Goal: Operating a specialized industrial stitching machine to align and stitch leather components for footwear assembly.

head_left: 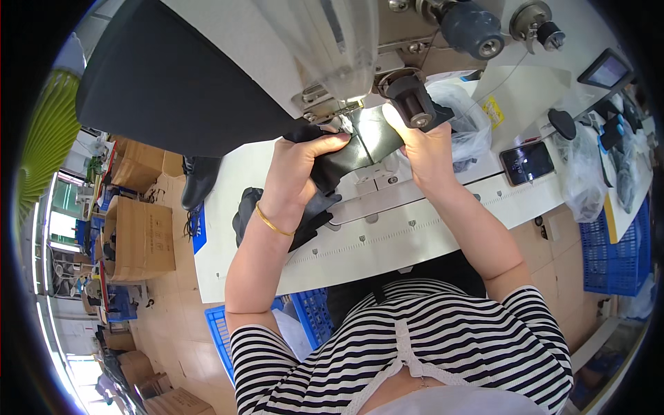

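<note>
Between my hands a piece of black leather (337,164) with a seam line across it lies under the head of a sewing machine (232,52), lit by the machine's lamp. My left hand (294,166) pinches its left side, thumb on top and fingers mostly hidden beneath. On the right side my right hand (430,153) grips the same leather near the presser foot; part of its fingers is behind the machine's dark round fitting (409,100). The needle point itself is too small to make out. Beside my left wrist lie several loose black leather pieces (250,207).
The white table (377,245) has a ruler strip along its front. At right are a phone (527,163), clear plastic bags (581,176) and a small screen (609,71). A black boot (200,181) stands at left. Blue crates (612,256) and cardboard boxes (142,238) flank the table.
</note>
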Demonstrator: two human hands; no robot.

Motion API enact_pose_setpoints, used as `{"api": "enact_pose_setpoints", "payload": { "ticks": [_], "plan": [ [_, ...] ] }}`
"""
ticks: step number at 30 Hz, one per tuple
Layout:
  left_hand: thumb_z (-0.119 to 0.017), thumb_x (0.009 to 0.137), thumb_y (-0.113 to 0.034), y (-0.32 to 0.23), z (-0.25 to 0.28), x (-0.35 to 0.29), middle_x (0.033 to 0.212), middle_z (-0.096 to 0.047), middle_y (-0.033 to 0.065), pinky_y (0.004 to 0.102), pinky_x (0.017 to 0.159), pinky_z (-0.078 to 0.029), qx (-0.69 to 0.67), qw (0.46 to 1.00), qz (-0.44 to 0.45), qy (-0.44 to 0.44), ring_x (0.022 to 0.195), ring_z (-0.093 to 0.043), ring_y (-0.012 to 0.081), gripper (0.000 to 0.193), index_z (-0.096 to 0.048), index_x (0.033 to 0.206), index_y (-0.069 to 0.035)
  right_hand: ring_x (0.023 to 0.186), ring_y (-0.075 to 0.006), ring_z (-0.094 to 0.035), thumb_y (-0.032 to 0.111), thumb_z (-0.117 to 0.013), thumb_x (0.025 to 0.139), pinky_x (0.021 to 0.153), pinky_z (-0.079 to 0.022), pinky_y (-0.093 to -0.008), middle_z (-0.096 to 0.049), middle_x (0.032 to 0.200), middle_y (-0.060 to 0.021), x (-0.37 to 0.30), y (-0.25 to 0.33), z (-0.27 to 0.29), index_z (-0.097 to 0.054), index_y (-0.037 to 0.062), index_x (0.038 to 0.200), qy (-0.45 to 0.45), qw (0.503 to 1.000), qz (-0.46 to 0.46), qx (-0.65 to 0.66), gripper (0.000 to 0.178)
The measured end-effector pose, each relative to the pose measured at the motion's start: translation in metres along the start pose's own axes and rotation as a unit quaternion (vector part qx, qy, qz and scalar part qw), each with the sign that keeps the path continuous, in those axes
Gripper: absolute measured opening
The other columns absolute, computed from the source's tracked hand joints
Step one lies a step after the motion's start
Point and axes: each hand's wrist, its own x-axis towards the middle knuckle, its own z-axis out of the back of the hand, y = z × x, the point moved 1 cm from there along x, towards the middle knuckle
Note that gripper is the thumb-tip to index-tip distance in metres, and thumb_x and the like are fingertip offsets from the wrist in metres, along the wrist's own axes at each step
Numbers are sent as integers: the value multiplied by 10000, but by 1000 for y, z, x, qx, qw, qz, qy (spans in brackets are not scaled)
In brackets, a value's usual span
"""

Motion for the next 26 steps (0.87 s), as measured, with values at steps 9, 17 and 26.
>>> {"api": "enact_pose_setpoints", "payload": {
  "ticks": [9, 17, 26],
  "plan": [
    [-639, 753, 95, 2, 5, 7, 928, -658, 92, 279, 760, -532, 49, 998, -19, 16, 838, -642, 168, 207, -645, 946, 21, 650, -26, -510, 130, -648, 867, 524, -393, -196, -623, 802, 26, 3, -9, -2, -676, 23, 943, -27, 999, 30, 17, 134],
    [-649, 747, 91, 0, 3, 5, 924, -661, 90, 279, 760, -525, 52, 998, -26, 15, 841, -639, 164, 207, -650, 942, 21, 611, -17, -485, 131, -654, 863, 498, -369, -190, -614, 775, 29, 0, -4, 0, -679, 24, 939, -23, 1000, 3, 6, 134],
    [-643, 755, 87, 2, 5, 6, 925, -668, 92, 279, 773, -526, 62, 998, -25, 6, 840, -646, 174, 198, -652, 942, 24, 642, -23, -498, 141, -660, 864, 529, -393, -194, -613, 771, 30, 3, -12, -1, -681, 25, 925, -24, 998, 26, 44, 132]
  ]
}}
